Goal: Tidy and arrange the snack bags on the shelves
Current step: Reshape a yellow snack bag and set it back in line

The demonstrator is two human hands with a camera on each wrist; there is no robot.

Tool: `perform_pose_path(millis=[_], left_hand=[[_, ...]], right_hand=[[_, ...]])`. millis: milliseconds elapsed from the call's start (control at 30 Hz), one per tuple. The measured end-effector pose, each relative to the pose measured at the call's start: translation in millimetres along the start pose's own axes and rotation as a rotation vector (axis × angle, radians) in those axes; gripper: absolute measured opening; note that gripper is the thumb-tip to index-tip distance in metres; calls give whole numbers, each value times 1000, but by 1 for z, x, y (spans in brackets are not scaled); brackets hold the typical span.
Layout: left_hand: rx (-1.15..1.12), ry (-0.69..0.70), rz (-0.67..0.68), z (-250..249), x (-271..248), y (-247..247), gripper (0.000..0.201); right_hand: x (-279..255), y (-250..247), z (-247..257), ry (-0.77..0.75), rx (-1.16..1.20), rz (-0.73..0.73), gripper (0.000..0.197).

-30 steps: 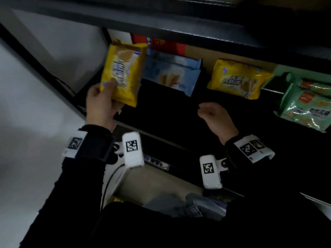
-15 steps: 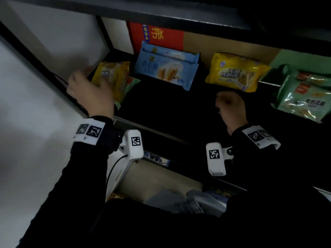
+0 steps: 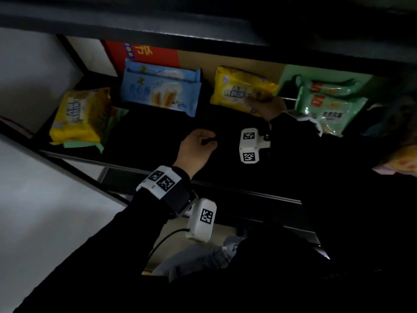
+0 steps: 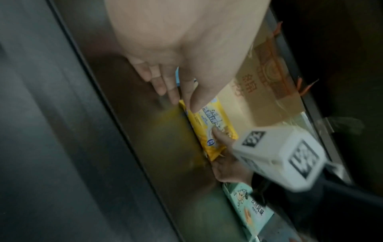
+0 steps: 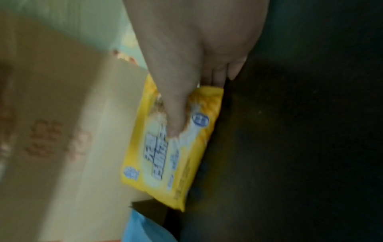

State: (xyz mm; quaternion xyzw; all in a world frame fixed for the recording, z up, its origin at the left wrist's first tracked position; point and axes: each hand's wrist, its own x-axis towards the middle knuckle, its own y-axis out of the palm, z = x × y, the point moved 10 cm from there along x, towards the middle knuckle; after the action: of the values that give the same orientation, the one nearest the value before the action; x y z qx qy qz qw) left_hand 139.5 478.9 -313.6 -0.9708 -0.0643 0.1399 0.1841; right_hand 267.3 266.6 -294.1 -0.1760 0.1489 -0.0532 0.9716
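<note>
My right hand grips the right end of a yellow snack bag at the back of the dark shelf. In the right wrist view its thumb lies across the front of that yellow bag, with the fingers behind it. My left hand hovers over the middle of the shelf, loosely curled and holding nothing; its fingers hang relaxed. Another yellow bag lies at the left on a green bag. A blue bag leans between the two yellow ones.
Two green bags are stacked at the right. Cardboard boxes line the back of the shelf. A shelf board hangs low overhead, and a white wall closes the left side. Another packet shows at the far right.
My left hand let go of the yellow bag on the left pile and moved right to mid-shelf. My right hand reached to the back and took hold of the other yellow bag.
</note>
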Motion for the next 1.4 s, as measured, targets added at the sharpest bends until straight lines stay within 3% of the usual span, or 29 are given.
perform_pose_path(millis=[100, 200, 333, 433, 567, 667, 767, 900, 1000, 1167, 1267, 1400], left_hand=[[-108, 1, 45, -14, 1, 1, 15], [-428, -41, 75, -35, -3, 2, 20], [-692, -163, 18, -43, 6, 8, 62], [-797, -142, 2, -53, 12, 7, 50], [-780, -25, 45, -72, 20, -3, 38], [-589, 85, 143, -91, 16, 1, 21], [-476, 165, 251, -104, 7, 15, 26], [-600, 47, 192, -98, 8, 18, 38], [-694, 35, 147, -96, 9, 14, 37], [-758, 99, 117, -104, 8, 6, 10], [-783, 99, 80, -101, 7, 5, 7], [-642, 85, 166, -98, 2, 16, 31]], right_hand=[[-15, 1, -9, 35, 10, 105, 45], [-41, 6, -17, 46, 150, 207, 44], [-82, 30, -24, 40, 263, 405, 40], [-95, 31, -22, 48, 274, 479, 42], [-86, 2, 1, -23, 381, 317, 59], [-98, 9, 44, -197, 467, 401, 32], [-102, 19, 59, -212, 483, 402, 24], [-97, 17, 48, -133, 559, 283, 34], [-97, 19, 47, -150, 571, 301, 24], [-95, 21, 53, -135, 657, 303, 12], [-92, 22, 53, -129, 663, 279, 11], [-83, 18, 41, -20, 738, 217, 23]])
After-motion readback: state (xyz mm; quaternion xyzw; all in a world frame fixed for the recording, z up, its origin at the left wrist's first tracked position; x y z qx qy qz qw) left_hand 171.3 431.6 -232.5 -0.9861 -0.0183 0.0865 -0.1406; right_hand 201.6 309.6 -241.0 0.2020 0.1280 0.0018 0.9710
